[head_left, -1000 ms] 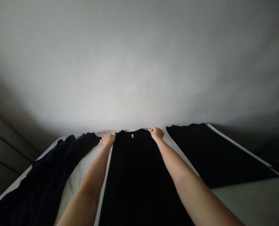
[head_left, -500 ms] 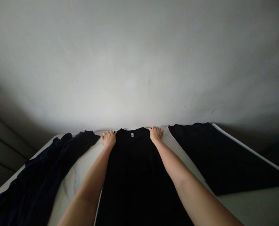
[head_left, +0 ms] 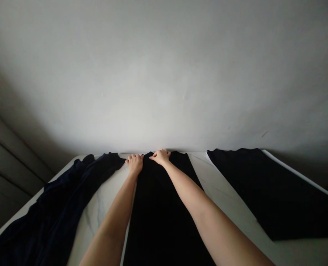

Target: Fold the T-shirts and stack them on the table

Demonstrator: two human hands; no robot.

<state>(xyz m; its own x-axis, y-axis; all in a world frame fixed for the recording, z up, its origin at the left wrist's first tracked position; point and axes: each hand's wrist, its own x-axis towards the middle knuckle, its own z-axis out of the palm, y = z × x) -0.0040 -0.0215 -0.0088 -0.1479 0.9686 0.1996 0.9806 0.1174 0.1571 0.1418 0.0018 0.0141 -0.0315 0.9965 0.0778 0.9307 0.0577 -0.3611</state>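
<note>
A black shirt (head_left: 164, 207) lies spread lengthwise on a white marbled table (head_left: 96, 205), its collar end near the wall. My left hand (head_left: 135, 163) rests at its far left shoulder, fingers bent and thumb against the cloth edge. Across the collar reaches my right hand (head_left: 161, 156), closed with thumb and fingers pinching the fabric near the neckline. Its wrist and fingers cover part of the collar, and the neck label is hidden. Right of that hand, the shirt's far right shoulder lies untouched.
To the left lies a rumpled dark navy garment (head_left: 61, 207). A flat black cloth piece (head_left: 288, 195) covers the table's right side. Behind the table stands a plain grey wall (head_left: 164, 81), with dark panels (head_left: 11, 170) at the far left.
My right hand has moved left from the shirt's right shoulder to the collar, covering the white label. My left hand stays at the left shoulder. The view has shifted slightly.
</note>
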